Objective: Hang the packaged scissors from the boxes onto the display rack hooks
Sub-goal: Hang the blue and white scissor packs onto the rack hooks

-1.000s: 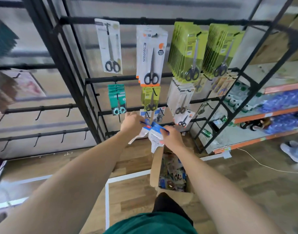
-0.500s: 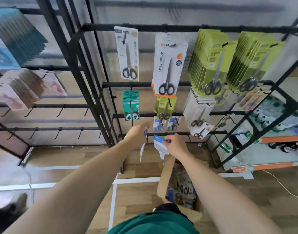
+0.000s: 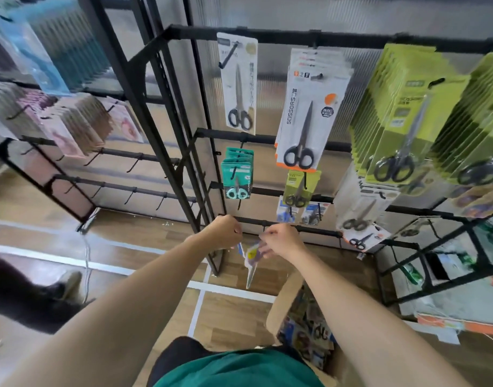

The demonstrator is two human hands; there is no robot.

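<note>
both hands up at the rack's lowest bar (image 3: 309, 229); right hand (image 3: 281, 241) pinching a scissors pack (image 3: 251, 261); left hand (image 3: 224, 232) curled, something blue in it I think; open box (image 3: 279, 311) near right

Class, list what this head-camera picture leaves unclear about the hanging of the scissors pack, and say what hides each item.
1. Head view: the hanging hole of the scissors pack is covered by the right hand.
2. Whether the left hand pinches anything: its fingers curl away from the camera.
3. The bottom-rail hook between the hands is too small and dark.
4. The cardboard box: its contents are blurred and partly behind the right forearm.
</note>
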